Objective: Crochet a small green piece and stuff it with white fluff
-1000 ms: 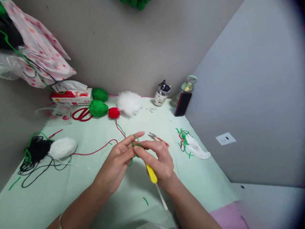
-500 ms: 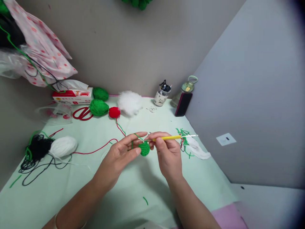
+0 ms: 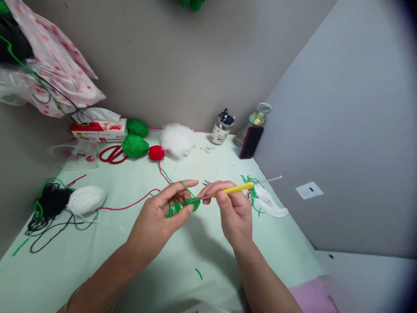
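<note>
My left hand (image 3: 162, 208) pinches a small green crochet piece (image 3: 196, 204) between thumb and fingers. Green yarn (image 3: 186, 188) runs over its raised index finger, and more loops of it hang under the palm. In my right hand (image 3: 235, 208) is a crochet hook with a yellow handle (image 3: 239, 188), held like a pen. The hook's thin metal shaft points left, and its tip meets the top of the green piece. The far metal end sticks out to the right. Behind the fingers, silver scissor tips (image 3: 206, 183) show in part.
Green yarn balls (image 3: 135, 146), a red ball (image 3: 157, 153) and white stuffing (image 3: 177, 140) lie at the back. White yarn (image 3: 87, 200) and tangled black yarn (image 3: 54, 202) sit left. A phone (image 3: 251, 142) leans by a bottle (image 3: 257, 118). Yarn scraps (image 3: 250, 180) lie right.
The green piece has tilted and shifted slightly left and up, so less of its round face shows. The hook's handle has tipped, its right end higher. Green loops now show beneath my left fingers.
</note>
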`<state>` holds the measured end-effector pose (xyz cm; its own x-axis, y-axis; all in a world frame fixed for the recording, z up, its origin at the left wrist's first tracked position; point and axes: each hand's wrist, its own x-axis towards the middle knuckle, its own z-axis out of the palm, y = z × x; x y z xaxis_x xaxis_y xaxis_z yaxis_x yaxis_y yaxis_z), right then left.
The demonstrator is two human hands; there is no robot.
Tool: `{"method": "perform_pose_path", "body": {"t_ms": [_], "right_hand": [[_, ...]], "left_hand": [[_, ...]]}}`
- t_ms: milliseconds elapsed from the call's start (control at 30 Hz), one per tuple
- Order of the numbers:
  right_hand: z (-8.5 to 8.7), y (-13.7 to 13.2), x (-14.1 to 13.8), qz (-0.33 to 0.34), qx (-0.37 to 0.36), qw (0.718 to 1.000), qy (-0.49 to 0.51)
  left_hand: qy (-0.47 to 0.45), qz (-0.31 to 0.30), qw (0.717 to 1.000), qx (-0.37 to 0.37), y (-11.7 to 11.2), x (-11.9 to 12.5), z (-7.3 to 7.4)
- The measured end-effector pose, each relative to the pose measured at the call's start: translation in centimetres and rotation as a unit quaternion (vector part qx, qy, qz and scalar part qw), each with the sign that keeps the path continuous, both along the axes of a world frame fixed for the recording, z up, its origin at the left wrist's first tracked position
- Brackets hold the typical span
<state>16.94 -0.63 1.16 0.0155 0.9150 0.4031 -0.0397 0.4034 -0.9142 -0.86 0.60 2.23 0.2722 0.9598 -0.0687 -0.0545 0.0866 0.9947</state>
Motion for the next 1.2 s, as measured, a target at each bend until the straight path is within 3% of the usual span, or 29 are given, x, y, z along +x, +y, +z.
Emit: {"method": "perform_pose_path", "body": {"t_ms": [167, 333, 433, 633, 800, 933, 1000, 1067, 1133, 1200], "right_hand": [[-0.2, -0.7, -0.3, -0.031, 0.105, 0.988, -0.104], [-0.5, -0.5, -0.6, -0.037, 0.076, 0.995, -0.059], [-0.5, -0.4, -0.7, -0.044, 0.089, 0.991, -0.091], [-0.6, -0.5, -0.5, -0.058, 0.253, 0.927, -0.271], [-1.3, -0.8, -0.5, -0.106, 0.284, 0.877, -0.374], [-1.6, -1.2, -0.6, -0.150, 0.295, 0.854, -0.401], [-1.5, -1.2, -0.6, -0.160, 0.303, 0.865, -0.367], [-1.2, -1.0, -0.5, -0.141, 0.272, 0.911, -0.276], [-0.7, -0.7, -0.3, -0.110, 0.190, 0.964, -0.152], [-0.2, -0.4, -0.2, -0.073, 0.104, 0.991, -0.032]], "left_hand": [[0.090, 0.052, 0.990, 0.093, -0.2, 0.1, 0.5], [0.114, 0.053, 0.985, 0.116, -0.1, 0.0, 0.4], [0.114, 0.053, 0.984, 0.122, 0.1, -0.1, 0.2], [0.097, 0.058, 0.983, 0.146, 0.3, 0.0, -0.5], [0.034, 0.070, 0.996, 0.046, -0.2, 0.3, -0.4], [-0.128, 0.009, 0.988, -0.084, -0.5, 0.6, -0.5], [-0.207, -0.035, 0.965, -0.157, -0.3, 0.5, -0.6], [-0.235, -0.054, 0.951, -0.194, 0.1, 0.2, -0.6], [-0.223, -0.048, 0.955, -0.191, 0.5, -0.1, -0.5], [-0.197, -0.031, 0.966, -0.166, 0.7, -0.4, -0.4]]}}
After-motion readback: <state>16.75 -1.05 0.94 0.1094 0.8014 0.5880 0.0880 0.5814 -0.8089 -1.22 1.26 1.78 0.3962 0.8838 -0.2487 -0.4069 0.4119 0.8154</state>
